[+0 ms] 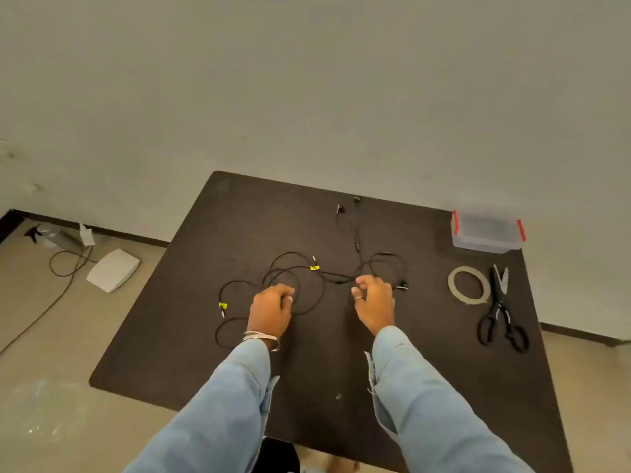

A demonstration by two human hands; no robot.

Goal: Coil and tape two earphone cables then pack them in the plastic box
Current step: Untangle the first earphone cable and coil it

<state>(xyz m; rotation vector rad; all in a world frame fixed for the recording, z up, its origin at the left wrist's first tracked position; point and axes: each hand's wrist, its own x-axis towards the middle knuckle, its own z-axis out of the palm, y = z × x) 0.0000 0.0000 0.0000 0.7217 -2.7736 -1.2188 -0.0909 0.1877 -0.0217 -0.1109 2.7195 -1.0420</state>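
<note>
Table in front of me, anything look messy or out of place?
Yes: the earphone cables sprawl uncoiled in overlapping loops across the dark table, apparently tangled. The tape roll, scissors and plastic box sit tidily at right, undamaged.

The counter (191, 336) has a dark, matt, faintly grained top. Thin black earphone cables (307, 278) look rubbery and smooth, with small glossy yellow tags (222, 305). At the far right corner the plastic box (486, 233) is clear and slightly cloudy, with red plastic clips. The tape roll (468, 285) is pale, papery and matt. The scissors (500, 308) have dull metal blades and black plastic handles. Both sleeves (426, 404) are light blue denim cloth. Shiny metal bangles (261, 337) circle the left wrist.
</note>
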